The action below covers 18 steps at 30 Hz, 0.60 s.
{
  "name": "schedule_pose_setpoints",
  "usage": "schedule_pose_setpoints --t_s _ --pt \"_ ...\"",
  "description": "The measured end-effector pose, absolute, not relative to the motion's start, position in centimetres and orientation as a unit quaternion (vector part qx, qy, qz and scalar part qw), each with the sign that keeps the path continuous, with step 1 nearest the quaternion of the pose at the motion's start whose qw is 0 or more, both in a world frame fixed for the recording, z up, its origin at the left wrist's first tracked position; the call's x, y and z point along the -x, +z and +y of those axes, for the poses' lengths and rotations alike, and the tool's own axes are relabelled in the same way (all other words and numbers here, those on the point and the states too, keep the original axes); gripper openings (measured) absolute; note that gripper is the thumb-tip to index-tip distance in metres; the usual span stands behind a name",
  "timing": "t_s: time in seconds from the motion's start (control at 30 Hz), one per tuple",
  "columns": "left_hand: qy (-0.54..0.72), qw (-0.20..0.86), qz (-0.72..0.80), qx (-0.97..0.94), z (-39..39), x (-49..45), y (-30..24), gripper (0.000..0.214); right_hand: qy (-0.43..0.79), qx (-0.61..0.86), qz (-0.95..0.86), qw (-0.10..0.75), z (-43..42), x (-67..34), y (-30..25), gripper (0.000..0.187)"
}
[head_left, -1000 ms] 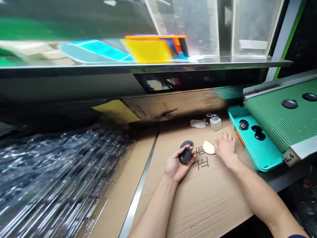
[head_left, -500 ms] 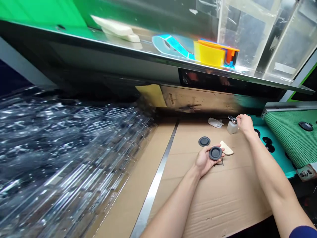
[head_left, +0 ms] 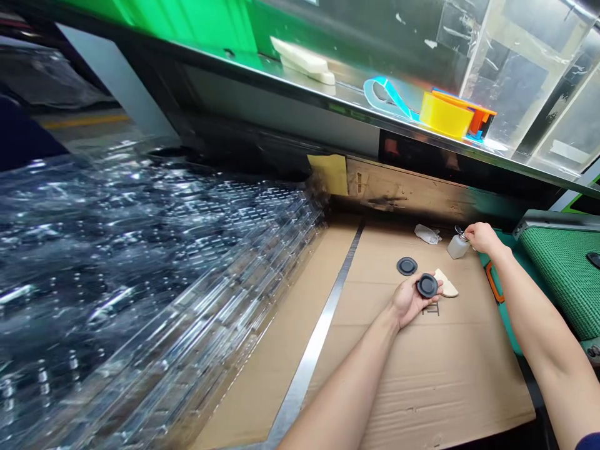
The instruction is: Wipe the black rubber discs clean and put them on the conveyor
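My left hand [head_left: 407,303], palm up, holds a black round cap [head_left: 427,285] with a raised rim between the thumb and fingers. Just beyond it a similar black cap [head_left: 407,266] lies on the cardboard [head_left: 422,375]. Behind my left fingertips is a cream wedge-shaped pad [head_left: 447,284]. My right hand [head_left: 485,238] reaches farther out, its fingers closed at the neck of a small whitish dispenser bottle [head_left: 458,246]. The bottle's metal lid is tipped up. My fingers partly hide the bottle's top.
Stacked clear plastic trays [head_left: 187,281] fill the left side. A crumpled white wipe [head_left: 427,234] lies by the bottle. At right are a teal bin [head_left: 509,312] with an orange handle and a green conveyor belt [head_left: 557,269]. A metal shelf with a yellow tape roll [head_left: 445,114] overhangs the back.
The view has swung left, so everything sits farther right in the picture. My left hand still holds the cap, now turned slightly. My right hand stays at the bottle.
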<state>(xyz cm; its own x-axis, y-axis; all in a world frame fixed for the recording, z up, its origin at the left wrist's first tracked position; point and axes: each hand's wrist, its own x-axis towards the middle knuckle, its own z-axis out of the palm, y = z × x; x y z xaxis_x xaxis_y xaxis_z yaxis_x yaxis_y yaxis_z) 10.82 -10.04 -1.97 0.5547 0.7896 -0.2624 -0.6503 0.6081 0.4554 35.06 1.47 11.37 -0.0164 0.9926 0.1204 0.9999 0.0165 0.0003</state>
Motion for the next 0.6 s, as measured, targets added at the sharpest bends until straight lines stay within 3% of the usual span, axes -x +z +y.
schedule_pose_setpoints --t_s 0.13,0.23,0.33,0.43,0.6 --pt "0.42 0.87 0.219 -0.134 -9.9 -10.6 -1.7 0.035 -0.049 0.697 -0.71 0.087 0.3 -34.9 11.4 0.023" --pt "0.436 0.869 0.206 -0.114 -9.7 -10.4 -1.7 0.037 -0.076 0.648 -0.722 0.228 -2.8 -33.4 10.3 0.025" --pt "0.45 0.866 0.191 -0.105 -9.6 -10.3 -1.6 0.038 0.002 0.567 -0.748 0.343 -7.4 -30.4 7.2 0.026" --pt "0.465 0.86 0.185 -0.099 -9.5 -10.3 -1.7 0.036 0.097 0.522 -0.762 0.37 -11.4 -27.4 3.4 0.025" --pt "0.476 0.851 0.197 -0.103 -9.5 -10.5 -2.2 0.04 0.079 0.482 -0.798 0.354 -13.1 -25.6 -0.2 0.016"
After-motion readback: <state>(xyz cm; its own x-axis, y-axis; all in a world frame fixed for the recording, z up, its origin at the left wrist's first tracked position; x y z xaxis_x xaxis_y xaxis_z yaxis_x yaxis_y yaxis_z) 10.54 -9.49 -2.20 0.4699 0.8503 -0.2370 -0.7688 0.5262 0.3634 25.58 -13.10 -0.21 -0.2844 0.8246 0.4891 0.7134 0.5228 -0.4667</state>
